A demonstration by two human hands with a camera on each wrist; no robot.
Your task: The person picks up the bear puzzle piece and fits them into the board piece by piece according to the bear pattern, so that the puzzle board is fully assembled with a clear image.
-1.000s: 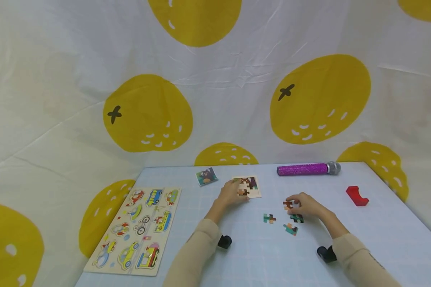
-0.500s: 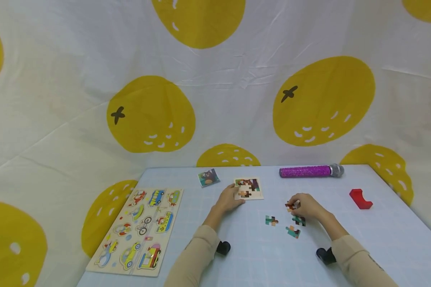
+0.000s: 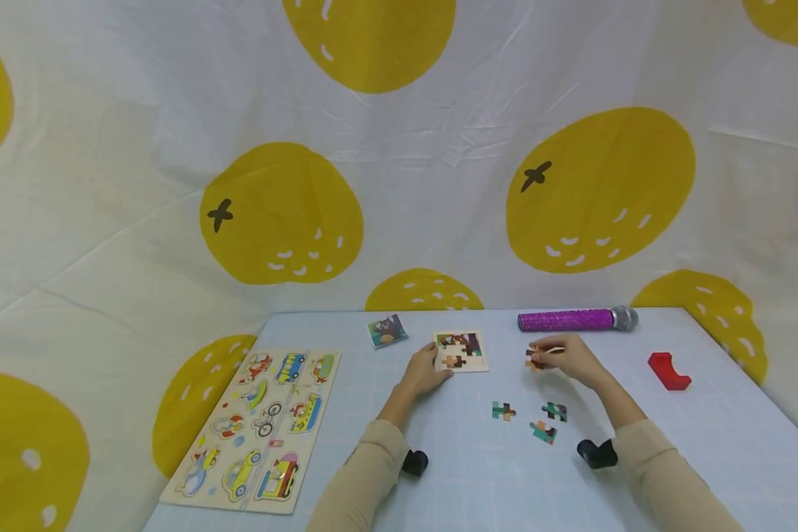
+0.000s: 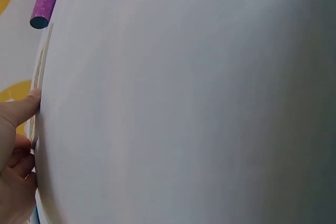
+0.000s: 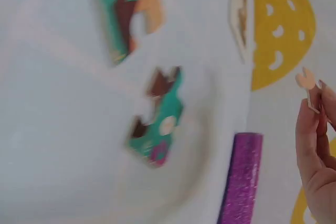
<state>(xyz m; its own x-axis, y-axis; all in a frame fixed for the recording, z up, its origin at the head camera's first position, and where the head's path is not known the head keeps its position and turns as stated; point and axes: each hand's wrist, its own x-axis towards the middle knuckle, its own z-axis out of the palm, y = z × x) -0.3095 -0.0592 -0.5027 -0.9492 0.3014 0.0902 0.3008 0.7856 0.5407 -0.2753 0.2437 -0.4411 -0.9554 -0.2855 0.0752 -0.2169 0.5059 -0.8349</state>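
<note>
My left hand (image 3: pixel 422 371) grips the left edge of a small wooden jigsaw puzzle tray (image 3: pixel 476 366), partly filled with brown and dark pieces. In the left wrist view its thumb (image 4: pixel 27 106) lies along the tray's edge, with the fingers curled beside it. Right of the tray, my right hand (image 3: pixel 574 360) pinches a brown and peach jigsaw piece (image 3: pixel 531 360) between thumb and fingers, raised over the table; the right wrist view shows the piece (image 5: pixel 311 88) at the fingertips. Below lie three loose pieces: a left one (image 3: pixel 503 411), a right one (image 3: pixel 555 411) and a front one (image 3: pixel 543 432).
A small picture card (image 3: pixel 386 331) lies behind and left of the tray. At the left is a large wooden vehicle puzzle board (image 3: pixel 281 505). A purple glitter microphone (image 3: pixel 565 320) lies at the back right, and a red notched block (image 3: pixel 669 371) at the right.
My right hand has picked up the brown and peach piece from among the loose ones and moved up and away from me. The left hand has slid to the tray's left edge.
</note>
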